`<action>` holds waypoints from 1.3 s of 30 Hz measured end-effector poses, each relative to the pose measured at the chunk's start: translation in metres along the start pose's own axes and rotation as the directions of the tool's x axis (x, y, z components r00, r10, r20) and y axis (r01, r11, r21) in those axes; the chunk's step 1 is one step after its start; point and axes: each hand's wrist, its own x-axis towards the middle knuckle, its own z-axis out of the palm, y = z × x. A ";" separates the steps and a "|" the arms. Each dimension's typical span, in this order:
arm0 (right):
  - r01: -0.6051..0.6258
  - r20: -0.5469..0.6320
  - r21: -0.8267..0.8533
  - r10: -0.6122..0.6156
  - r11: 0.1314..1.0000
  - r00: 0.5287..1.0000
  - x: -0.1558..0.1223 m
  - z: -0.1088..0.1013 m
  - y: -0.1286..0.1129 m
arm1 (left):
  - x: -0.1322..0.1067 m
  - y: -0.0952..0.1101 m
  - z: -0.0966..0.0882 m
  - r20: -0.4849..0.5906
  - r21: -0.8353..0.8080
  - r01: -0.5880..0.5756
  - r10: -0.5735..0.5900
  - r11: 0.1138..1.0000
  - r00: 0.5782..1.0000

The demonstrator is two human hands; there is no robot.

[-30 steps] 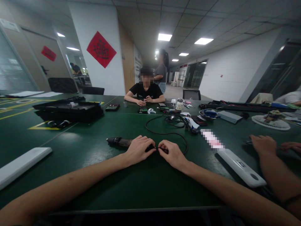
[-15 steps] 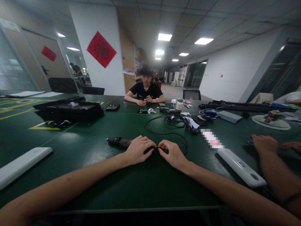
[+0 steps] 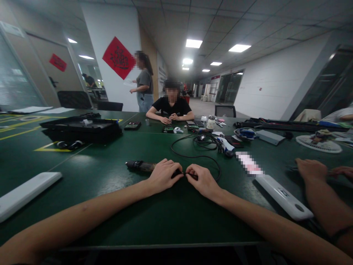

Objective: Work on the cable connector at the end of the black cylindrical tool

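Observation:
My left hand (image 3: 163, 176) lies on the green table (image 3: 110, 169), fingers wrapped over the rear end of a dark cylindrical tool (image 3: 138, 166) that sticks out to its left. My right hand (image 3: 201, 179) sits just beside it, fingertips pinched on the black cable (image 3: 193, 156) where it meets the tool. The cable loops away from my right hand toward the middle of the table. The joint between tool and cable is mostly hidden by my fingers.
A white flat device (image 3: 284, 197) lies at my right, a white bar (image 3: 24, 193) at my left. A neighbour's hand (image 3: 311, 169) rests at the right edge. A black tray (image 3: 79, 129) stands back left. One person (image 3: 171, 106) sits opposite; another person (image 3: 143, 82) stands behind.
My hands have stayed put on the tool and cable. The standing person in the background has walked from behind the seated person to the left.

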 end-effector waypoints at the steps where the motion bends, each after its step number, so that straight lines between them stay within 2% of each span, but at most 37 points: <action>1: -0.003 -0.001 0.001 0.003 1.000 1.000 0.000 0.000 0.000 | 0.000 0.000 0.000 0.000 0.003 0.005 -0.005 1.000 1.000; 6: -0.004 -0.008 0.002 0.004 1.000 1.000 0.000 0.001 0.002 | 0.000 0.001 -0.002 0.020 -0.024 -0.058 0.058 0.998 0.998; 11: -0.005 -0.008 0.005 0.005 1.000 1.000 0.001 0.003 0.003 | 0.000 0.000 0.001 -0.005 0.017 0.002 -0.002 1.000 1.000; 16: -0.004 -0.009 0.008 0.004 1.000 1.000 0.000 0.002 0.002 | -0.001 0.001 -0.002 0.020 -0.027 -0.072 0.072 0.997 0.997; 22: 0.001 -0.011 0.007 -0.001 1.000 1.000 0.000 0.002 0.002 | 0.000 0.001 -0.002 0.008 0.003 -0.009 0.009 1.000 1.000; 26: -0.002 -0.007 0.008 0.002 1.000 1.000 0.001 0.001 0.002 | -0.001 0.001 -0.002 0.019 -0.021 -0.065 0.065 0.998 0.998; 32: -0.010 -0.004 0.009 0.010 1.000 1.000 0.001 0.001 0.001 | 0.000 0.001 -0.002 0.004 0.009 -0.002 0.002 1.000 1.000; 37: -0.014 -0.002 0.019 0.014 1.000 1.000 0.000 0.001 0.001 | 0.000 0.001 -0.003 0.025 -0.021 -0.081 0.081 0.996 0.996; 39: -0.010 -0.004 0.021 0.010 1.000 1.000 0.000 0.002 0.002 | 0.000 0.000 -0.002 0.022 -0.006 -0.053 0.053 0.999 0.998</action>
